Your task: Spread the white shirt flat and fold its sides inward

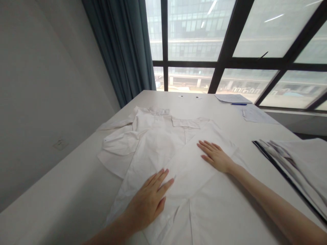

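A white shirt (194, 170) lies spread out on the white table, its collar (186, 123) pointing away from me. Another white garment with a frilled collar (159, 111) lies against its left side, partly under it, and its gathered sleeve (121, 143) reaches out to the left. My left hand (149, 200) rests on the lower left of the shirt, fingers stretched out and slightly apart. Farther up on the right, my right hand (214, 156) lies flat on the fabric with its fingers extended. Neither hand holds anything. Folds run through the cloth near the bottom of the view.
A pile of folded pale cloth (304, 160) with a black edge lies at the right. Papers (231, 98) and a blue pen (238, 104) are on the table's (84, 194) far right. Beyond stand a dark teal curtain (125, 44) and large windows; a wall is at left.
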`<state>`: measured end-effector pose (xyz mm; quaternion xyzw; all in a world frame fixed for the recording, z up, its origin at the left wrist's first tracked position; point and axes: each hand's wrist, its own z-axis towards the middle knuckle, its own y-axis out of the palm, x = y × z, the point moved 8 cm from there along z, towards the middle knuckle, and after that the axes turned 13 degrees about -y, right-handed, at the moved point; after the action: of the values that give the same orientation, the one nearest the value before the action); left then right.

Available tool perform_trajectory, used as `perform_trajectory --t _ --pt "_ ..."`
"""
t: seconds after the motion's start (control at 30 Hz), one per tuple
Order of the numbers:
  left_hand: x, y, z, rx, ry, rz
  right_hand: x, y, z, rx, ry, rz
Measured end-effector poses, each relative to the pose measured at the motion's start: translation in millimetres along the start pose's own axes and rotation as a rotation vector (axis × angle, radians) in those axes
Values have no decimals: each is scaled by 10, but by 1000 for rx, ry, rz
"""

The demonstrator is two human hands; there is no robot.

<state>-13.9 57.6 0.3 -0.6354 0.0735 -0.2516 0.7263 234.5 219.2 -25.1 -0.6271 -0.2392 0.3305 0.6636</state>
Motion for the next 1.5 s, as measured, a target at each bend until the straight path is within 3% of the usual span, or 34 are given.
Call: perform_trajectory --t 0.1,0.2,0.27,0.33,0.4,0.47,0.53,0.67,0.8,1.0,1.2,1.5 --pt "13 -14 5 9 2 12 456 -82 -113 67 184 -76" --pt "40 -37 11 20 17 30 381 -173 -110 121 223 -106" --pt "57 -51 9 30 31 26 2 -204 -8 120 106 -64" --pt "60 -69 6 52 30 -2 -614 -223 129 116 -202 110" --pt "48 -103 5 97 10 -44 -1130 -245 216 97 -413 204" --pt "33 -145 8 148 -13 -77 -1420 -274 288 126 -502 202" --pt "33 -177 15 178 -22 -94 -1533 -268 345 157 -549 158" --pt "56 -195 33 175 4 -100 -1513 -199 385 197 -609 100" --pt "53 -164 41 158 21 -96 -1428 -197 370 220 -575 191" --pt "48 -118 31 136 46 -93 -1311 -244 371 137 -494 371" --pt "30 -61 16 2 50 -68 -1222 -268 407 130 -478 593" --pt "83 -60 2 -106 159 12 -967 -250 393 187 -395 607"
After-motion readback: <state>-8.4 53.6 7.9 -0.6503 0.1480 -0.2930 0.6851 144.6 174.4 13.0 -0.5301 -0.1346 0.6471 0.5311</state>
